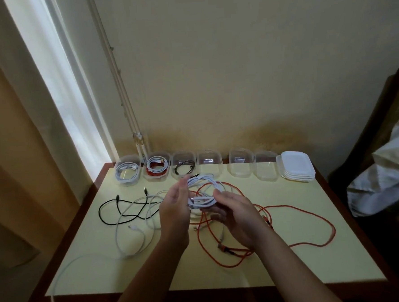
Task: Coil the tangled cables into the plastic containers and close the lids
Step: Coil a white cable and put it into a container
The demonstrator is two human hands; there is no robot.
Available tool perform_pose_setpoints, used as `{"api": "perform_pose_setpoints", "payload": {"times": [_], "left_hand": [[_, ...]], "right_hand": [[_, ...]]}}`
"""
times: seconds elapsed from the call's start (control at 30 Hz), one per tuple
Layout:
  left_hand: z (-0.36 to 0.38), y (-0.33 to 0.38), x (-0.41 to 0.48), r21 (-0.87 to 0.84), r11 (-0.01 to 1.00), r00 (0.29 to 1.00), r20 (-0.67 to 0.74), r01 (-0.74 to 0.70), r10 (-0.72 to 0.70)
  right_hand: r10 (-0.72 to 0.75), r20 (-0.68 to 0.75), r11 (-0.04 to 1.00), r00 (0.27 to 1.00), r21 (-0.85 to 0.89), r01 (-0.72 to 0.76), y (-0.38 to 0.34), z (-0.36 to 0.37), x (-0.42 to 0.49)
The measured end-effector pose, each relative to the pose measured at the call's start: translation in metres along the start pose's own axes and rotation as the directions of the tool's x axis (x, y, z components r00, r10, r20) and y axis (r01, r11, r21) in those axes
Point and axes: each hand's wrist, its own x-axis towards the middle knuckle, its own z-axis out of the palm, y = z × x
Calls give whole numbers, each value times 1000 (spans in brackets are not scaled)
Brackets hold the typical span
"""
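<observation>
Two hands hold a coiled white cable (205, 197) above the table (294, 268).
Right hand (240, 218) has its fingers curled round the coil; left hand (174, 210) presses almost straight fingers on its left side. Orange cable (316, 244) and black cable (108, 203) lie loose below. Containers (241, 165) stand open along the far edge, beside stacked lids (296, 166).

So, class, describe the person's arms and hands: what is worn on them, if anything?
Both forearms are bare up to the frame's edge: no sleeves show. The left hand and right hand wear no gloves, and no watch, ring or bracelet is visible.
</observation>
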Motion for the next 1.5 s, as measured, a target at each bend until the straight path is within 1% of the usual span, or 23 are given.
{"api": "perform_pose_setpoints", "payload": {"times": [0.07, 0.13, 0.2, 0.27, 0.37, 0.4, 0.47, 0.5, 0.53, 0.6, 0.67, 0.73, 0.8, 0.87, 0.97, 1.03, 1.1, 1.17, 1.23, 1.3, 1.4, 1.47, 1.5], "left_hand": [[-6, -7, 6, 69, 997, 999, 11, -41, 40], [-11, -14, 16, 92, 995, 1000, 5, -30, 30], [-16, -21, 31, 114, 993, 1000, 3, 12, -13], [-25, -32, 54, 178, 984, 999, 29, 33, -39], [-38, -52, 93, 415, 909, 998, 66, -45, 20], [-41, -59, 106, 474, 877, 996, 81, -77, 43], [-46, -76, 130, 549, 825, 990, 111, -135, 88], [-50, -86, 142, 600, 783, 987, 119, -161, 112], [-54, -97, 154, 678, 713, 984, 121, -178, 131], [-66, -123, 175, 845, 503, 982, 129, -183, 141], [-80, -146, 188, 922, 332, 979, 172, -198, 107], [-90, -161, 194, 946, 223, 972, 225, -236, 74], [-93, -171, 198, 952, 158, 964, 250, -261, 86], [-92, -174, 200, 955, 130, 961, 252, -266, 110], [-90, -176, 201, 959, 104, 961, 251, -263, 118], [-91, -177, 201, 961, 102, 963, 246, -257, 109], [-90, -178, 202, 962, 90, 963, 249, -259, 108], [-89, -178, 202, 962, 87, 963, 248, -257, 101], [-90, -178, 203, 963, 87, 964, 248, -257, 99], [-90, -179, 203, 962, 81, 963, 250, -259, 104], [-89, -179, 204, 962, 86, 962, 250, -259, 108], [-89, -179, 204, 962, 90, 962, 248, -259, 112], [-89, -179, 204, 962, 91, 962, 248, -259, 113]], "right_hand": [[8, 43, 1000, 999, 6, -9, 3, -5, 10], [20, 38, 1000, 999, -22, -19, 8, -8, 25], [23, 9, 995, 1000, -93, -22, 13, -9, 45], [17, -65, 982, 998, -188, -29, 15, -8, 70], [-34, -190, 931, 981, -362, -38, 12, -7, 111], [-57, -210, 906, 976, -422, -38, 10, -7, 124], [-84, -235, 873, 968, -486, -43, 8, -8, 152], [-92, -239, 864, 967, -502, -42, 6, -10, 167], [-102, -244, 852, 964, -522, -42, 4, -10, 181], [-122, -270, 813, 955, -579, -60, 4, -14, 211], [-149, -283, 757, 947, -649, -75, 8, -17, 240], [-198, -278, 648, 940, -756, -88, 13, -22, 266], [-240, -239, 524, 941, -848, -82, 16, -23, 289], [-259, -198, 409, 945, -909, -78, 16, -20, 308], [-312, -141, 179, 940, -980, -88, 16, -14, 337], [-268, -126, 39, 955, -992, -120, 18, -11, 354], [-225, -107, -77, 968, -989, -127, 22, -11, 365], [-269, -55, -161, 962, -982, -101, 25, -12, 372], [-365, 17, -223, 931, -972, -70, 30, -12, 373], [-421, 95, -267, 902, -963, -23, 33, -9, 367], [-421, 194, -366, 886, -930, 30, 35, -3, 361], [-378, 211, -448, 901, -894, 21, 37, -3, 358], [-360, 205, -471, 910, -882, 13, 38, -3, 358]]}}
